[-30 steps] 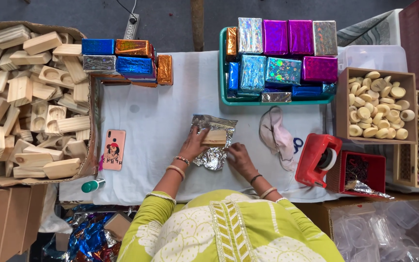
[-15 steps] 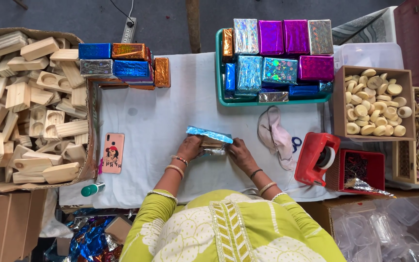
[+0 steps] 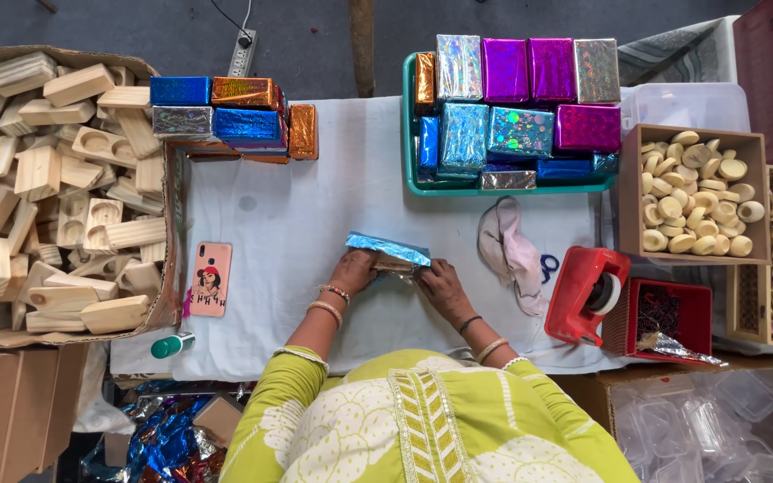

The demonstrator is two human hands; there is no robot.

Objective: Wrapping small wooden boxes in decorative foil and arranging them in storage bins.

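A small block half wrapped in blue foil [image 3: 388, 252] lies near the middle of the white-covered tabletop [image 3: 315, 224], closer to its near edge, long axis running left to right. The left hand [image 3: 354, 270] grips its left end and the right hand [image 3: 440, 284] its right end, both closed on it. A pink phone [image 3: 211, 279] lies well to the left.

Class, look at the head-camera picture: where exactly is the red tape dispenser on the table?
The red tape dispenser stands on the white tablecloth toward the person's right, between the pink cloth and the red tray, just below the wooden box of round pieces.
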